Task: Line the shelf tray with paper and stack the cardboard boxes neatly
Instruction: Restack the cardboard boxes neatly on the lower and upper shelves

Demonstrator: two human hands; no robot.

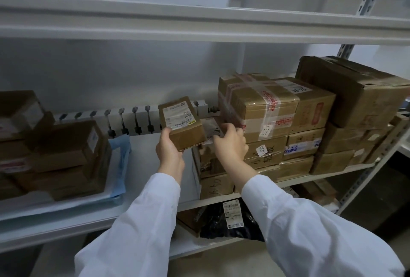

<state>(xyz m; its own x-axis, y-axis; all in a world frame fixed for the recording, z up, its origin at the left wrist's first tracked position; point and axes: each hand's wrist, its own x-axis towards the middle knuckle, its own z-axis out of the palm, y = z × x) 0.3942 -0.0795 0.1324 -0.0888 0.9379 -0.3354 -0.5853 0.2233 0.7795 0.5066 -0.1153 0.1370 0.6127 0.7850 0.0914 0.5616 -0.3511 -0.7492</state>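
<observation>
The left grip (169, 148) curls round the lower corner of a small cardboard box (182, 121), held tilted above the white shelf (144, 154). The right grip (230, 143) curls its fingers over a second small box (210, 129) on the right stack. A taped box (257, 103) carries a tag reading K-9115; other labels are blurred. Blue paper (121, 161) lies under the left boxes (66, 154), which the frame edge cuts off.
</observation>
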